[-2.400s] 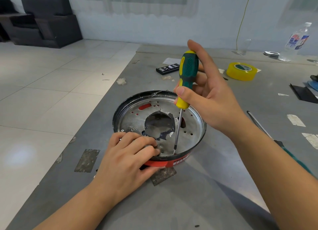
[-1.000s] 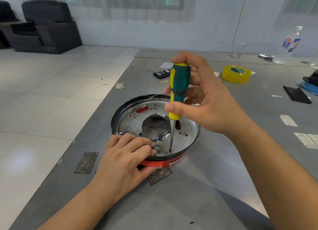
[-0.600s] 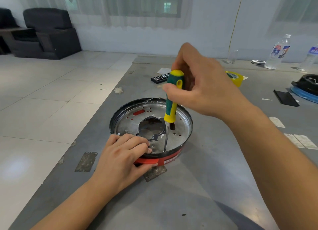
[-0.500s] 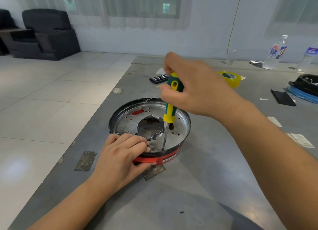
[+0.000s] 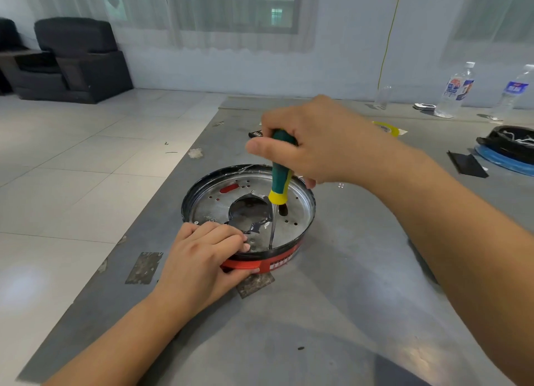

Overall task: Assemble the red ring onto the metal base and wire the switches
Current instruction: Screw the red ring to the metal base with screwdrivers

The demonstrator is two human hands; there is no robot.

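Hands, two: left hand gripping near rim of one round silver metal base, fingers curled over edge, thumb against one red ring banding its outside. Right hand wrapped tight round one green-and-yellow-handled screwdriver, upright, tip down on base floor near front wall. Base on grey table, near left edge. Two clear plastic bottles far right, one yellow tape roll behind wrist.

L hand bare | R hand bare | 2 forearms, bare to frame edge
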